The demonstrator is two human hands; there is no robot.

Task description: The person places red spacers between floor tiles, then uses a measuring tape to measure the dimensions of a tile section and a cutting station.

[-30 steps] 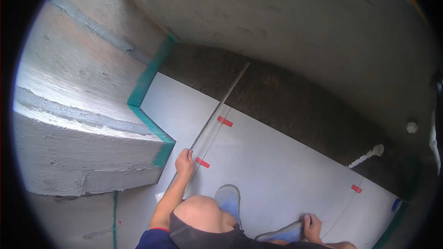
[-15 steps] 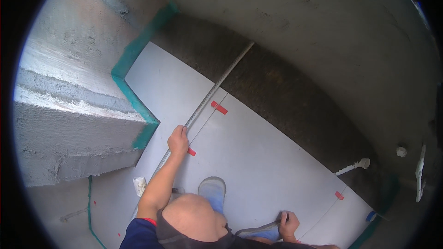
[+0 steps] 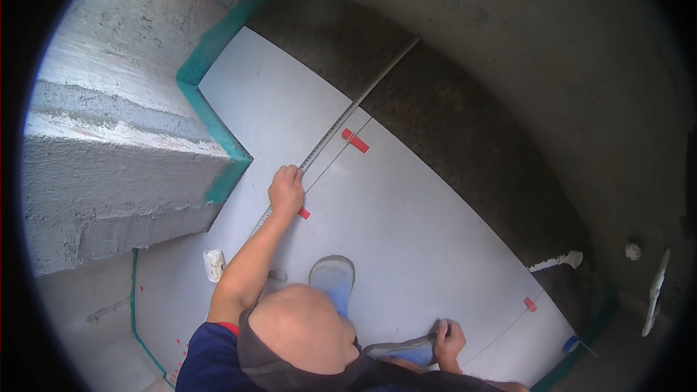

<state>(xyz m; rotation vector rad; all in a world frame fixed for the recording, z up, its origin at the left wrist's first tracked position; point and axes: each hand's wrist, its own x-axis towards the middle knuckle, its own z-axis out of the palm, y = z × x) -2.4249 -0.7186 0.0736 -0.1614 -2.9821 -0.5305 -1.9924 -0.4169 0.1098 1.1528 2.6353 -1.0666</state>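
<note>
My left hand (image 3: 287, 190) is closed on a long pale measuring tape blade (image 3: 328, 138), pressing it down on large light-grey floor tiles (image 3: 414, 225). Running past the tiles' far edge, the blade crosses a dark bare strip of floor toward the far wall. A thin joint and red tile clips (image 3: 355, 141) lie just right of the blade. My right hand (image 3: 449, 341) is curled beside a blue shoe (image 3: 406, 352); whatever its fingers hold, if anything, is hidden. Between my arms is a bent bare knee (image 3: 301, 330), with another blue shoe (image 3: 334, 283) ahead of it.
A mallet with a white head (image 3: 213, 265) lies left of my left forearm. Green-edged rough walls (image 3: 131, 196) jut in at left. A white pipe (image 3: 557, 261) crosses the dark strip (image 3: 450, 131) at right. Near the right tile edge sits a blue round piece (image 3: 571, 344).
The view has shifted, so the floor and tape appear higher. My left hand keeps its grip on the tape near the same tile joint. The right hand stays curled by the shoe.
</note>
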